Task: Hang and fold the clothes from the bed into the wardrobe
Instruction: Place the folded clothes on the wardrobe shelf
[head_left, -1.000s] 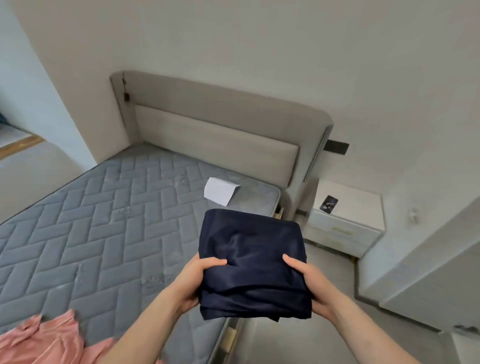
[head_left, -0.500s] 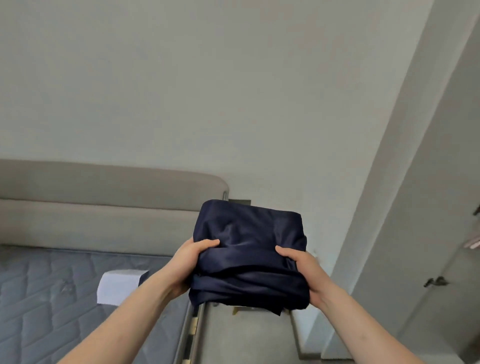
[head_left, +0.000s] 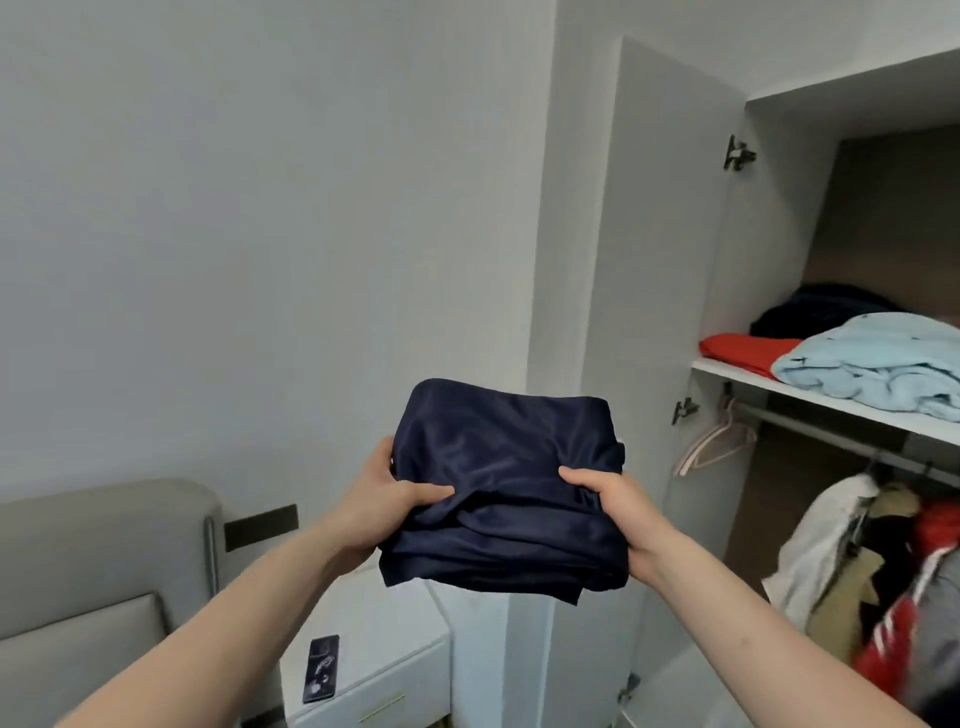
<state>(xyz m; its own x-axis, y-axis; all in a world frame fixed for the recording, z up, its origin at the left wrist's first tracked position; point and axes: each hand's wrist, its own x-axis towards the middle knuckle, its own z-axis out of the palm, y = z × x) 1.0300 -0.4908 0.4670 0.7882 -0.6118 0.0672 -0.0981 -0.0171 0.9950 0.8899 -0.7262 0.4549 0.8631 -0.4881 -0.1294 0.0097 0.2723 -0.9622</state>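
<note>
Folded navy garment (head_left: 506, 493) held in mid-air at chest height, between both hands, in front of open wardrobe door (head_left: 670, 260). Not yet on any shelf. Fabric stacked in several layers, top surface creased, a loose corner hanging at lower right edge.

Left hand (head_left: 387, 506) gripping left edge of bundle: thumb laid across top, pressing a crease into cloth; remaining fingers curled beneath, hidden by fabric. Right hand (head_left: 618, 512) gripping right edge likewise: thumb on top pointing inward, other fingers wrapped under and out of sight. Both forearms bare, extended forward.

Wardrobe (head_left: 852, 98) at right, interior exposed. Upper shelf (head_left: 810, 396) carrying light blue folded item (head_left: 878, 364) at front, red folded item (head_left: 743, 351) to its left, dark item (head_left: 815, 309) behind both. Below shelf, hanging rail (head_left: 810, 426) with pale pink empty hangers (head_left: 714, 439) near left end. Further right on rail, hung clothes (head_left: 883, 571): white, tan, red and grey pieces, blurred at frame edge.

Lower left: grey padded headboard (head_left: 98, 561). Just beside it, white nightstand (head_left: 384, 639) partly under the held bundle, with small dark flat object (head_left: 321, 670) lying on top; type not discernible. Dark rectangular wall plate (head_left: 261, 527) above headboard corner. Plain pale wall (head_left: 260, 208) behind.
</note>
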